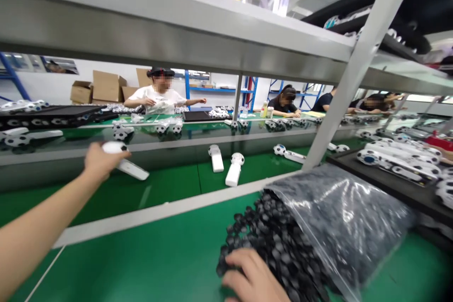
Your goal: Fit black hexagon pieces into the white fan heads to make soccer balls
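My left hand (97, 163) reaches over the green belt beyond the bench edge, its fingers closed round the ball end of a white device (132, 168) with a football-patterned head. The device's flat white handle points away to the right. At the bottom, my right hand (253, 276) rests at the near left side of a heap of small black pieces (279, 236), its fingers curled among them. Whether it pinches one of them I cannot make out. The heap spills from the mouth of a clear plastic bag (348, 207) lying on the green bench.
Two similar white devices (233, 170) lie mid-belt, another (288, 153) farther right. A black tray (354, 163) stacked with more stands right of the bag. A slanted grey post (361, 71) and overhead shelf (177, 23) frame the space. Several people work across the line, including a person in white (157, 96).
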A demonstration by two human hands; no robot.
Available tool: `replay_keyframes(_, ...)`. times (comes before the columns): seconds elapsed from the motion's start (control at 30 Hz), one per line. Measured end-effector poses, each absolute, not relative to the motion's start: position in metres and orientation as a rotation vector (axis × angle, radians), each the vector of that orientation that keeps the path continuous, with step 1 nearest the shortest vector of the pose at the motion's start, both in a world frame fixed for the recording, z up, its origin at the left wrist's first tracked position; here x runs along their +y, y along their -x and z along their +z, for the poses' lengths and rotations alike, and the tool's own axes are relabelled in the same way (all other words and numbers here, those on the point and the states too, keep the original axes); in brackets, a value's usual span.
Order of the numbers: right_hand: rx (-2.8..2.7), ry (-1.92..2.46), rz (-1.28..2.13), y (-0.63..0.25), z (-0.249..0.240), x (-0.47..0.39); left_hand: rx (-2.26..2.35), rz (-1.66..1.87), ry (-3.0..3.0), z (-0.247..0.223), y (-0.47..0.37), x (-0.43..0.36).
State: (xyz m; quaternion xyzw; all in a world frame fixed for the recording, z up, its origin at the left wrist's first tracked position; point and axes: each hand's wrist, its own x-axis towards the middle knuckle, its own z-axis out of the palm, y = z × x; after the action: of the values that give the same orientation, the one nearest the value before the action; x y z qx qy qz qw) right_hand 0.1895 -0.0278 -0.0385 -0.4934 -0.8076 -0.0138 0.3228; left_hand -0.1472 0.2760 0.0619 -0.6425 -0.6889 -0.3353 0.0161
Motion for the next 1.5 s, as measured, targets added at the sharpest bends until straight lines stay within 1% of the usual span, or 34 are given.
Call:
replay_keyframes(0.07, -2.092, 1.388, 0.119, -0.192, -0.023, -0.035, -2.137, -1.118, 1.864, 0.086, 0.151, 0.238)
replay_keyframes(0.1, -2.054, 1.413, 0.161, -0.194, -0.017, -0.037, -2.065, -1.089, 1.9, 0.097, 0.151, 0.218)
replay_keyframes(0.2, -1.943, 1.45, 0.157, -0.2, -0.006, -0.035, -1.903, -0.713, 2.117, 0.11, 0.14, 0.154)
replay_keyframes(0.3, -1.942, 1.494, 0.136, -0.202, -0.003, -0.032, -1.534, -0.41, 2.449, 0.091, 0.115, 0.091)
replay_keyframes(0.43, -2.249, 1.579, 0.15, -0.189, 0.006, -0.024, -1.468, -0.362, 2.7, 0.042, 0.075, 0.041)
replay_keyframes(0.5, -2.38, 1.665, 0.123, -0.179, 0.01, -0.018, -1.495, -0.388, 2.812, 0.023, 0.063, 0.036)
replay_keyframes(0.6, -2.419, 1.815, 0.083, -0.165, 0.009, -0.009, -1.647, -0.443, 2.922, 0.009, 0.064, 0.042)
replay_keyframes(0.73, -2.385, 1.892, 0.106, -0.16, -0.002, -0.002, -1.846, -0.293, 3.009, 0.003, 0.08, 0.049)
replay_keyframes(0.9, -2.349, 1.903, 0.171, -0.164, -0.008, 0.002, -1.719, -0.184, 2.932, -0.004, 0.072, 0.04)
replay_keyframes(1.0, -2.344, 1.839, 0.224, -0.166, -0.006, 0.003, -1.632, -0.178, 2.962, -0.007, 0.059, 0.036)
replay_keyframes(1.1, -2.305, 1.694, 0.302, -0.167, -0.008, 0.003, -1.576, -0.306, 3.031, -0.008, 0.05, 0.034)
replay_keyframes(1.3, -2.276, 1.622, 0.296, -0.164, -0.017, 0.005, -1.598, -0.414, 3.072, -0.006, 0.046, 0.03)
replay_keyframes(1.5, -2.2, 1.464, 0.423, -0.162, -0.011, -0.001, -1.622, -0.523, 3.116, -0.008, 0.046, 0.029)
